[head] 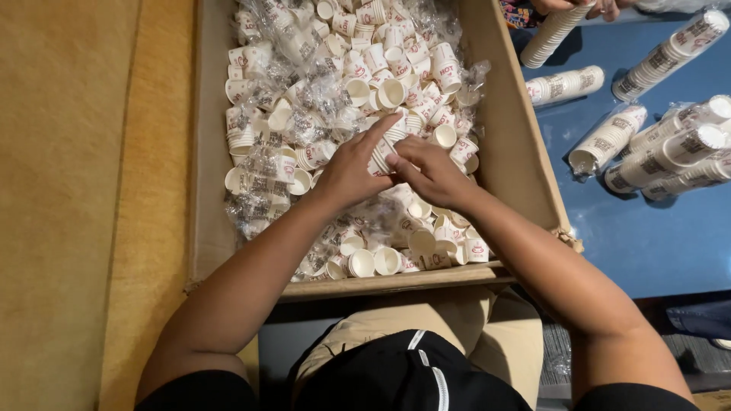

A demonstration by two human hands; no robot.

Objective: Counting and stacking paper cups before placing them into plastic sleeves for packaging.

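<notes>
Over the cardboard box (525, 160) of loose paper cups, the left hand (352, 169) and right hand (430, 171) both pinch a short cup stack (383, 152). The step in hand appears to be stacking; adding another cup calls for one hand releasing.

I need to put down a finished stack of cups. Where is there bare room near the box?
The blue surface is bare below the wrapped cup stacks, beside the cardboard box. The tan floor left of the box is also bare. Inside the box it is crowded: loose paper cups and plastic wrappers fill it around the left hand and right hand.
</notes>
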